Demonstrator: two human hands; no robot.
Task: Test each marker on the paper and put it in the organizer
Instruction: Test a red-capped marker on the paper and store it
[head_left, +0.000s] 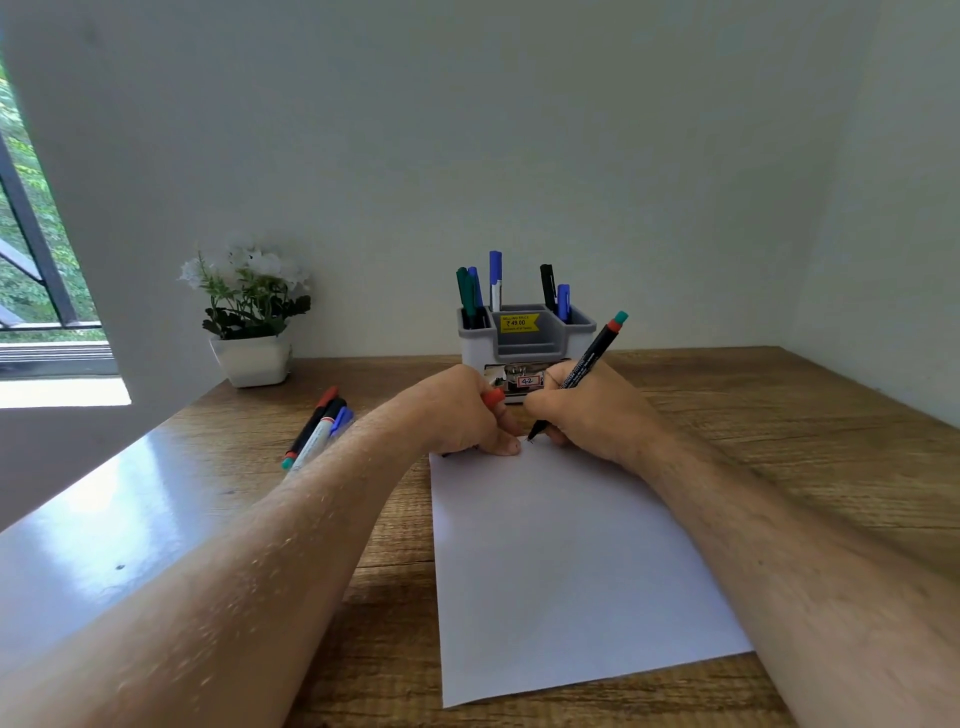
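Wooden worktop (727, 410) carries paper (561, 561); right hand (587, 410) grips a marker (584, 371), its print unreadable. Left hand (462, 410) pinches a half-hidden red cap (492, 397). Organizer (524, 332) label reads "49.00".

Two bare forearms in view, no sleeves visible to frame edge. Fine hair on both forearms, more evident on right. Left hand (457, 410) and right hand (587, 410): no rings, watch, bracelets or gloves seen. Nails short where visible.

hidden: paper (561, 545) far edge under both hands | unreadable: organizer (525, 338) yellow sticker small print | cut off: window (31, 249)
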